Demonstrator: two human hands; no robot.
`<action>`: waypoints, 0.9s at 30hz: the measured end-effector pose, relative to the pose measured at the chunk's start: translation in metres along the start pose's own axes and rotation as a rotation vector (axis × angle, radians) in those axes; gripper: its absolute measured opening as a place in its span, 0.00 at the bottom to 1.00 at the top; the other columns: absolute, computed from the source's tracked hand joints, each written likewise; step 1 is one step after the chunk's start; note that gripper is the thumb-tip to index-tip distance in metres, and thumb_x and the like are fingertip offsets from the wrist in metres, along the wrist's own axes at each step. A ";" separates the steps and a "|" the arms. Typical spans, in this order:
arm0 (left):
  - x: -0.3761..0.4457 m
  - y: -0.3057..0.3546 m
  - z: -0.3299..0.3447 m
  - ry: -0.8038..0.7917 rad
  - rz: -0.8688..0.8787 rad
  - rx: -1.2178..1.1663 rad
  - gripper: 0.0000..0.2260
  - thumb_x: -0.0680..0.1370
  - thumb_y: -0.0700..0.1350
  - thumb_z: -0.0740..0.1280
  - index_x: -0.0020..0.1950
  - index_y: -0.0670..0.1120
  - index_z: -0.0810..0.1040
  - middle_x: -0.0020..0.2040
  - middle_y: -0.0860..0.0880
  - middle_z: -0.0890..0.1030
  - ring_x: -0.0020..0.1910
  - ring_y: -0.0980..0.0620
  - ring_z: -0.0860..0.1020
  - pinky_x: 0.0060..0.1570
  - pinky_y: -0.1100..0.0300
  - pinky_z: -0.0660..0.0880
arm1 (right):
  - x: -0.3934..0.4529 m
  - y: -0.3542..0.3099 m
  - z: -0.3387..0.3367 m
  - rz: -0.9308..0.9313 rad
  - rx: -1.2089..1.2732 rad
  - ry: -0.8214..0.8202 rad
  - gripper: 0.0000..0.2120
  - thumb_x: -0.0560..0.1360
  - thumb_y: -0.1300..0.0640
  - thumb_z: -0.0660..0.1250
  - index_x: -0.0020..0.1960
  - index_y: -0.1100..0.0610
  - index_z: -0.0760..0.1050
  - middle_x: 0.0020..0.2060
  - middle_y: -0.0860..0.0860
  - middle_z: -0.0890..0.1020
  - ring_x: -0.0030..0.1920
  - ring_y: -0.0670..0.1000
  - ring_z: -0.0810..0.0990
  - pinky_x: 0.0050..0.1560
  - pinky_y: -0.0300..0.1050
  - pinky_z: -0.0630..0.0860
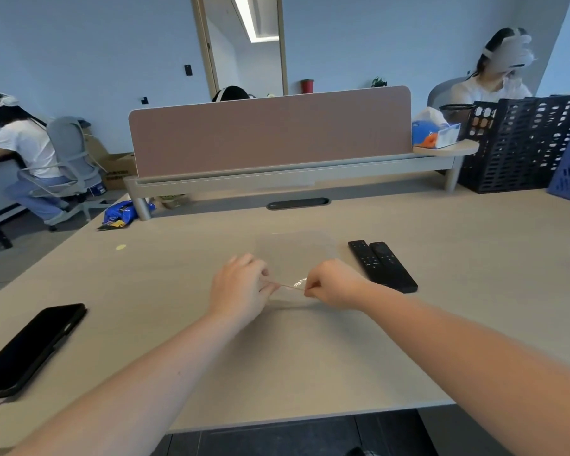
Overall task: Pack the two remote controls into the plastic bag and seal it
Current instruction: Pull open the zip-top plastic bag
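A clear plastic bag (295, 255) lies flat on the beige table (310, 357), hard to make out against it. My left hand (239, 287) and my right hand (333, 284) each pinch the bag's near edge, where a thin reddish strip runs between them. Two black remote controls lie side by side just right of the bag: one (367, 261) nearer the bag, the other (394, 266) to its right. Both remotes are outside the bag and untouched.
A black phone (30, 347) lies face up at the table's near left. Dark and blue perforated crates (524, 143) stand at the back right. A pink divider screen (270, 133) runs across the back. Other people sit at neighbouring desks.
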State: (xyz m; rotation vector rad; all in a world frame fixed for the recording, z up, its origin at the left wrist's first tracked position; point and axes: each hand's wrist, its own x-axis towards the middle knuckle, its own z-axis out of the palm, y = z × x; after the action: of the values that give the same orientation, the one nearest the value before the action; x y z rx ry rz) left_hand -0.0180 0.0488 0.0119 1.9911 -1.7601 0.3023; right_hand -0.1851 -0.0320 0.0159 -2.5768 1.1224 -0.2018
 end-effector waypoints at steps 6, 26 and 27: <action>-0.002 0.011 0.011 -0.301 -0.388 -0.313 0.18 0.69 0.60 0.67 0.27 0.49 0.73 0.27 0.48 0.74 0.30 0.47 0.71 0.34 0.55 0.70 | 0.000 0.002 -0.010 0.122 0.299 0.092 0.06 0.71 0.57 0.72 0.45 0.60 0.83 0.44 0.54 0.85 0.44 0.49 0.78 0.48 0.41 0.74; 0.010 0.027 0.019 -0.309 -0.476 -0.882 0.14 0.76 0.37 0.62 0.31 0.45 0.75 0.30 0.47 0.78 0.30 0.53 0.76 0.36 0.64 0.77 | 0.003 0.002 0.000 0.132 0.884 -0.028 0.09 0.72 0.58 0.71 0.38 0.62 0.76 0.32 0.56 0.79 0.29 0.46 0.80 0.35 0.36 0.82; 0.011 0.026 0.020 -0.309 -0.463 -0.826 0.14 0.75 0.37 0.63 0.30 0.46 0.74 0.29 0.48 0.78 0.29 0.53 0.76 0.39 0.60 0.77 | 0.004 0.000 0.001 0.131 0.874 -0.041 0.09 0.73 0.58 0.70 0.39 0.62 0.76 0.32 0.56 0.79 0.30 0.47 0.80 0.35 0.37 0.82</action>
State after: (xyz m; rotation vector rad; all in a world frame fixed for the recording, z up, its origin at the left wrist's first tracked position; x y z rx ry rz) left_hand -0.0440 0.0281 0.0045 1.7626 -1.2023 -0.7911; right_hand -0.1826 -0.0347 0.0154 -1.7218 0.9020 -0.4800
